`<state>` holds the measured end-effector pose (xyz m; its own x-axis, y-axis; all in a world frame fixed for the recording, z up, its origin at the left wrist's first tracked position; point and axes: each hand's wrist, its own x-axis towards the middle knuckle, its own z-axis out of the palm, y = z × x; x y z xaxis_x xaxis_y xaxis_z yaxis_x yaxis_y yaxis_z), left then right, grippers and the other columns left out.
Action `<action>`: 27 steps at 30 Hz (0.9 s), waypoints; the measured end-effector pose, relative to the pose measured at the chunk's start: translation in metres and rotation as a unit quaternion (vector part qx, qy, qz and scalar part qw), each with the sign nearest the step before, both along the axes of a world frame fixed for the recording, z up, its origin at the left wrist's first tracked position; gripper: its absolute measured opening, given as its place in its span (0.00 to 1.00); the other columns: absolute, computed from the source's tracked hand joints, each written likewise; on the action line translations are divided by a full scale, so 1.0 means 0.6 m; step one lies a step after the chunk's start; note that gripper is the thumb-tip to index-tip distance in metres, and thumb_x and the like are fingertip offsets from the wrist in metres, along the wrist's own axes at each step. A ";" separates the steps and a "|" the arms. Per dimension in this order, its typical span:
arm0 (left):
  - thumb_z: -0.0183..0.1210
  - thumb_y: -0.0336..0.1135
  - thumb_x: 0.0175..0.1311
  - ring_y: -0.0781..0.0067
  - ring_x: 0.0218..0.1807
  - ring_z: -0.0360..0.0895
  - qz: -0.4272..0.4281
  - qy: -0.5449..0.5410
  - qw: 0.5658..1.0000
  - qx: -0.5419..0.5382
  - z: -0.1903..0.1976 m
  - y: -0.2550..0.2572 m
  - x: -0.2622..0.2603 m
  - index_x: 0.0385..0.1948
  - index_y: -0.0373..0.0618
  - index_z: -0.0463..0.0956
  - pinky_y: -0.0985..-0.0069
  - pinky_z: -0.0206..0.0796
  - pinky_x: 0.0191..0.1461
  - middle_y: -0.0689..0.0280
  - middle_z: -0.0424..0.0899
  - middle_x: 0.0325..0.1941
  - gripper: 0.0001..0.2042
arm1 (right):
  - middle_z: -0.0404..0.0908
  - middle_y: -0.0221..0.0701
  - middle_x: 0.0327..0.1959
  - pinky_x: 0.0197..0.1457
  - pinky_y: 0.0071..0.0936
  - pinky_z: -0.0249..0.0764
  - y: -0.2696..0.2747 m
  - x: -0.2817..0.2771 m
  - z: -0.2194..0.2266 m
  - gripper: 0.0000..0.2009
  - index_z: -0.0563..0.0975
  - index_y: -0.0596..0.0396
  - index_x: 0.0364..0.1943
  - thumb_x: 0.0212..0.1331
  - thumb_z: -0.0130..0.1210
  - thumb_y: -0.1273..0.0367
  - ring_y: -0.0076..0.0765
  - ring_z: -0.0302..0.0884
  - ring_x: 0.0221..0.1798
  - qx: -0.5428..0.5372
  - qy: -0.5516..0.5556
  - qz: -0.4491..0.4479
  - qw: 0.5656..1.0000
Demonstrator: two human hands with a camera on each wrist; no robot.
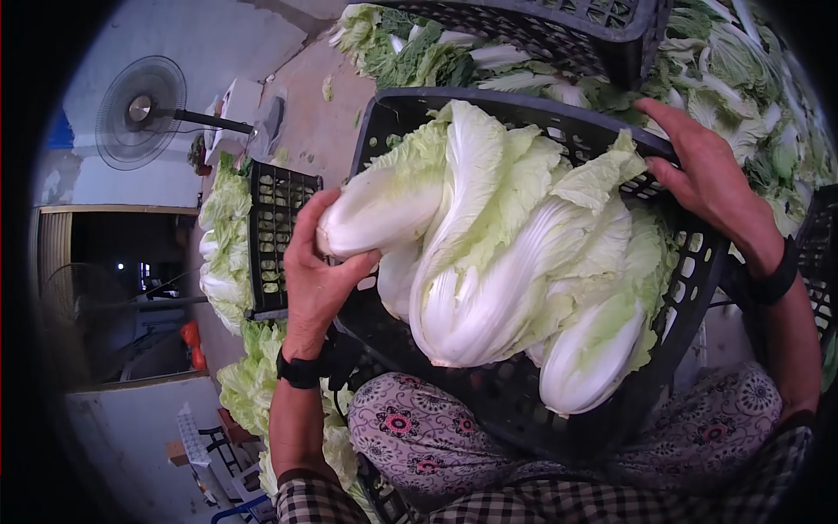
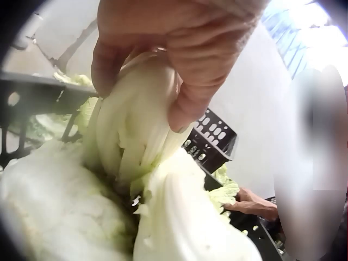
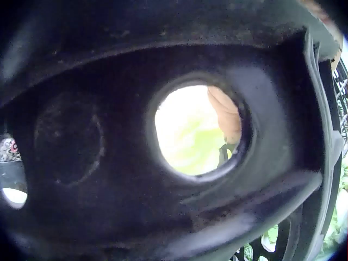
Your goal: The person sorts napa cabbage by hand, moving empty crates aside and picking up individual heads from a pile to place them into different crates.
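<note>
Crate (image 1: 698,262) gripped; left hand (image 1: 319,262) clasps cabbage (image 1: 384,210).

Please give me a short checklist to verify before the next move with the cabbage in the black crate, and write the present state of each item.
1. Left hand holds one cabbage firmly: ok, fingers and thumb curl round its white base.
2. Right hand steadies the black crate: ok, its fingers hook over the far rim.
3. Crate is supported: ok, it rests tilted on the person's lap.
4. Other cabbages stay put when one is pulled: cannot tell, they lie packed against it.
5. Free spot for the pulled cabbage: cannot tell, cabbages pile up at the left.
</note>
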<state>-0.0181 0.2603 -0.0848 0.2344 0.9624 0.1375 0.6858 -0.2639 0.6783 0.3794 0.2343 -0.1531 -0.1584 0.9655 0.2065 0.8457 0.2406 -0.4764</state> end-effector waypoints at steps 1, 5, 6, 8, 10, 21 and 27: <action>0.66 0.24 0.35 0.71 0.53 0.71 0.009 -0.023 1.000 0.011 0.020 -0.006 0.018 0.53 0.39 0.67 0.72 0.64 0.58 0.60 0.73 0.53 0.33 | 0.68 0.47 0.56 0.62 0.37 0.62 0.001 0.002 -0.001 0.31 0.63 0.58 0.58 0.44 0.59 0.72 0.51 0.64 0.60 0.053 -0.008 0.013 0.998; 0.69 0.26 0.32 0.64 0.52 0.73 -0.134 0.114 0.964 0.200 0.077 -0.017 0.064 0.49 0.44 0.72 0.70 0.66 0.54 0.56 0.73 0.54 0.32 | 0.61 0.42 0.63 0.68 0.38 0.55 -0.001 -0.024 0.044 0.38 0.60 0.55 0.61 0.40 0.62 0.71 0.49 0.56 0.67 0.133 0.052 0.097 0.985; 0.70 0.26 0.31 0.62 0.51 0.73 -0.168 0.138 0.951 0.222 0.087 -0.028 0.085 0.48 0.46 0.73 0.70 0.67 0.53 0.55 0.73 0.54 0.31 | 0.60 0.42 0.64 0.68 0.39 0.55 -0.006 -0.040 0.058 0.39 0.59 0.55 0.62 0.39 0.63 0.70 0.49 0.56 0.67 0.134 0.063 0.126 0.981; 0.73 0.32 0.30 0.60 0.46 0.74 -0.238 0.184 0.920 0.253 0.103 -0.048 0.123 0.43 0.51 0.78 0.71 0.67 0.47 0.55 0.73 0.55 0.28 | 0.58 0.42 0.65 0.69 0.41 0.54 -0.016 -0.075 0.084 0.41 0.58 0.54 0.63 0.38 0.64 0.68 0.51 0.56 0.67 0.134 0.085 0.185 0.970; 0.70 0.36 0.35 0.63 0.45 0.73 -0.316 0.202 0.880 0.292 0.091 -0.067 0.154 0.41 0.56 0.79 0.72 0.67 0.47 0.57 0.73 0.55 0.23 | 0.57 0.41 0.65 0.68 0.44 0.55 -0.023 -0.096 0.097 0.42 0.58 0.52 0.63 0.38 0.65 0.67 0.54 0.56 0.66 0.136 0.127 0.244 0.952; 0.71 0.35 0.36 0.49 0.62 0.63 -0.275 0.089 0.956 0.054 0.045 -0.051 0.138 0.58 0.44 0.61 0.62 0.60 0.61 0.50 0.63 0.61 0.41 | 0.68 0.39 0.58 0.65 0.54 0.47 -0.035 -0.114 0.095 0.33 0.69 0.51 0.52 0.36 0.68 0.60 0.55 0.58 0.64 0.204 0.024 0.219 0.954; 0.74 0.43 0.34 0.48 0.67 0.55 -0.274 0.010 0.955 -0.116 0.037 -0.048 0.124 0.64 0.40 0.49 0.61 0.48 0.69 0.48 0.56 0.65 0.52 | 0.72 0.39 0.51 0.64 0.58 0.47 -0.042 -0.134 0.105 0.31 0.69 0.51 0.49 0.38 0.66 0.54 0.54 0.67 0.57 0.267 0.064 0.213 0.938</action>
